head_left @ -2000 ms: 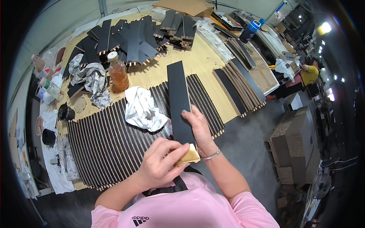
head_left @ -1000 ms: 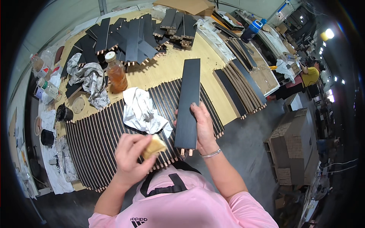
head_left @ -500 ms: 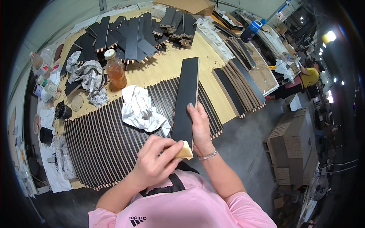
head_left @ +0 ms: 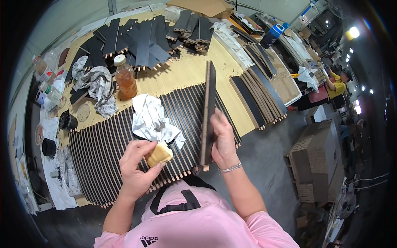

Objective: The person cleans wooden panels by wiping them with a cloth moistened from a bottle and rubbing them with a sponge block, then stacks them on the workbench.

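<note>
My left hand (head_left: 135, 167) pinches a pale yellow sponge (head_left: 159, 154) between thumb and fingers, just above the near part of a long row of slats. My right hand (head_left: 223, 138) grips a dark wooden board (head_left: 210, 107), held nearly upright on edge so its narrow brown side shows. A wooden dowel peg pokes from the board's near end. Under both hands lie the black slats (head_left: 111, 161), set side by side on edge with pegs at their ends. A crumpled white cloth (head_left: 151, 120) rests on the row, between my hands and a little farther off.
A bottle of amber liquid (head_left: 125, 78) stands behind the row, beside a stained rag (head_left: 99, 89). Black boards (head_left: 144, 41) are heaped at the back. More boards (head_left: 258, 97) lie at the right. Small black cups (head_left: 68, 120) sit left. A person in yellow (head_left: 337, 89) works at the far right.
My left hand has moved left with the sponge, away from the board. My right hand has turned the board from its broad black face to its narrow edge.
</note>
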Available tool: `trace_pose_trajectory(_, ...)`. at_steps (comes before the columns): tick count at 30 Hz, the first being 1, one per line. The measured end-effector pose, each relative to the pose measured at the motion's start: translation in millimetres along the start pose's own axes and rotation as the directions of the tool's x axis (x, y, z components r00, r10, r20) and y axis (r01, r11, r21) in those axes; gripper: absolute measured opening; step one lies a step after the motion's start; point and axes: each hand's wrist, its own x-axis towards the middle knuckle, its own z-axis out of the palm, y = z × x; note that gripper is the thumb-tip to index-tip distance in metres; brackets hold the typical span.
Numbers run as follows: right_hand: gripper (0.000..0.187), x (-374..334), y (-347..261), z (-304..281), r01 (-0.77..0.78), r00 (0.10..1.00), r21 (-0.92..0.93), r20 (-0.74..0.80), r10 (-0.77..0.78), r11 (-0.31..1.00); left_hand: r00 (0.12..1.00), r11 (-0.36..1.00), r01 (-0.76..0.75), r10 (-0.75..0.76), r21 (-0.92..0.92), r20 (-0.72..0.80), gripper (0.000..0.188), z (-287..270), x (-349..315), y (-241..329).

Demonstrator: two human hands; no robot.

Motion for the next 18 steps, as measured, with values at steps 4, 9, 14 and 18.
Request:
trace_pose_trajectory(4, 0.027, 1, 1, -2, -0.121, 0.993, 0.061, 0.003, 0.121, 0.991, 0.999, 0.998, -0.013, 0.016, -0.055, 0.041, 0.059, 7, -10, 4)
trace_pose_trajectory(9, 0.065, 5, 6, 0, -0.302, 0.949, 0.139, 0.140, 0.283, 0.943, 0.993, 0.994, -0.081, 0.087, -0.072, 0.084, 0.059, 21, -14, 6)
trace_pose_trajectory(14, 0.067, 10, 16, -5, -0.331, 0.922, 0.142, 0.260, 0.288, 0.933, 0.967, 0.972, -0.231, 0.235, -0.054, 0.094, 0.060, 33, -5, 19)
trace_pose_trajectory(18, 0.065, 9, 18, 10, -0.306, 0.939, 0.167, 0.214, 0.268, 0.937, 0.936, 0.947, -0.318, 0.322, -0.050, 0.143, 0.056, 48, 0, 37)
